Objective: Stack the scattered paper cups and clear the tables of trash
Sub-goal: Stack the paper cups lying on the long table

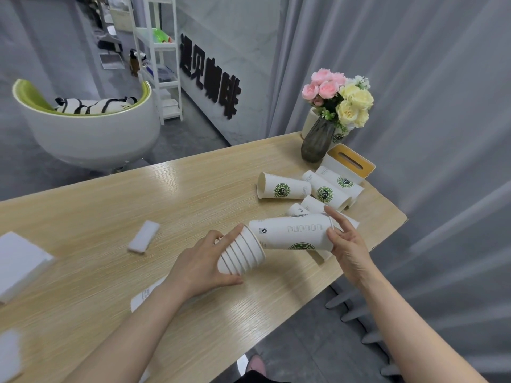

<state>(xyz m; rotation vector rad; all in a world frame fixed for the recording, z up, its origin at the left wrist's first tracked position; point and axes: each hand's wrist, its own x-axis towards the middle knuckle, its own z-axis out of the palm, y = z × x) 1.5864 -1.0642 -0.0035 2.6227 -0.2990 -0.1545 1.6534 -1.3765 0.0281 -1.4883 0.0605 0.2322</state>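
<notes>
Here, the left hand (204, 261) grips a nested stack of white paper cups (240, 254) showing about seven rims, held just above the light wooden table (110, 205). The right hand (343, 239) pinches the rim end of one single white paper cup with a green logo (290, 234), its base meeting the stack's mouth. Beyond that stack, five loose cups (284, 189) lie on their sides near the white tissue box (349, 163); left of it lie two white paper scraps (143, 236).
</notes>
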